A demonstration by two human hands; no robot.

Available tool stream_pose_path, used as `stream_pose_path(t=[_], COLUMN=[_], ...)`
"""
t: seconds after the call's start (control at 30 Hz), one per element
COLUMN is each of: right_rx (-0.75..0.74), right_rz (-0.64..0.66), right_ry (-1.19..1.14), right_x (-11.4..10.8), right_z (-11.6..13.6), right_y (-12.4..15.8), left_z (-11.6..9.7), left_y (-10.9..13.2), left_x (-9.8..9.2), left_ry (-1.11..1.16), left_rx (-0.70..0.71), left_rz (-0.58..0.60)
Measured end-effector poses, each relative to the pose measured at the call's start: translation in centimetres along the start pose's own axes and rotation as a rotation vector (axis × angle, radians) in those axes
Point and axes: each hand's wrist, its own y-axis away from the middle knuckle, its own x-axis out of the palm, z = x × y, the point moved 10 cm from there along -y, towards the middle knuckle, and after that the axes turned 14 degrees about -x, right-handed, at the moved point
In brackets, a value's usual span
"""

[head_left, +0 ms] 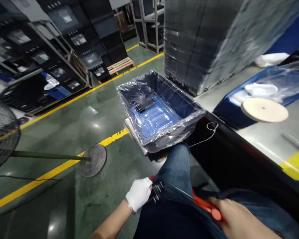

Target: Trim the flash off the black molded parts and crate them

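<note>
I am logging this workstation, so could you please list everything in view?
plastic-lined bin: one, dark blue, ahead of the knee
small black part: one, on the blue tray in the bin
wrapped stack: one, black, behind the bin
disc: one, cream, on the grey table
fan: one, black, left floor
floor lines: yellow, green floor
pliers: one, red-handled, across the lap
left hand: white glove, holding a black part
right hand: bare, gripping the pliers

Overhead lamps glare off the glossy green floor [89,113] and plastic-lined bin [159,109]; wide-angle bending at the edges, right side motion-blurred.
</note>
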Motion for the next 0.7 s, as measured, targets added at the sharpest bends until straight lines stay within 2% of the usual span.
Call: stream_pose_path(t=[0.1,0.2,0.43,0.7], right_rx=[0.019,0.018,0.033,0.03], right_rz=[0.062,0.066,0.071,0.083], right_ry=[0.015,-0.003,0.003,-0.019], right_x=[0.0,0.1,0.7,0.3], right_z=[1.3,1.8,1.5,1.5], right_y=[-0.7,-1.3,-2.3,-2.4], left_z=[-0.3,-0.1,-0.2,-0.3], left_y=[0.0,-0.2,0.0,-0.1], left_x=[0.2,0.0,0.0,0.2], left_ry=[-0.06,-0.088,-0.113,-0.088], left_rx=[0.002,-0.025,-0.054,-0.069], left_rz=[0.007,0.0,0.0,0.0])
